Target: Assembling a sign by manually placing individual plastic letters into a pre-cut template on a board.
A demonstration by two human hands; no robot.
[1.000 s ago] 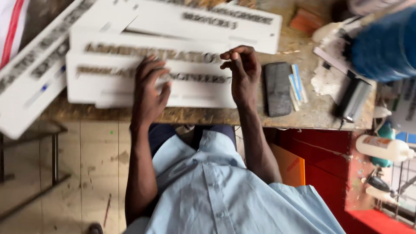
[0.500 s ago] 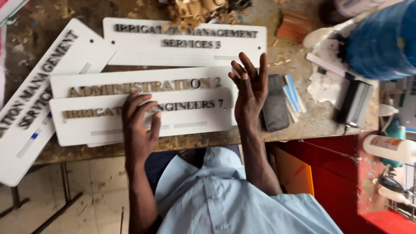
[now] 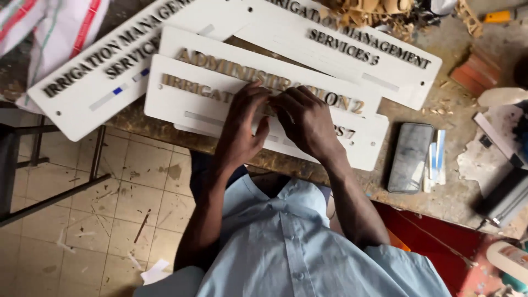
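Your left hand (image 3: pixel 240 129) and right hand (image 3: pixel 305 120) press flat, fingers spread, on the front sign (image 3: pixel 181 104) at the bench (image 3: pixel 440 198) edge, grasping nothing; fingertips sit on its raised letters. The sign overhangs the edge toward you. Lean too hard and it may tip or slide, nudging the sign behind (image 3: pixel 220 55). The phone (image 3: pixel 410 157) lies well clear.

Centre of frame: your left hand (image 3: pixel 240 132) and right hand (image 3: pixel 306 122) lie side by side, fingers pressed on the nearest white sign board (image 3: pixel 181 104) with raised gold letters. A second gold-lettered board (image 3: pixel 181 44) overlaps just above it. Two white boards with dark letters: upper left (image 3: pixel 82 104) and upper right (image 3: pixel 407 77). Right of your hands: dark phone (image 3: pixel 410 157) on the worn workbench (image 3: pixel 451 198).
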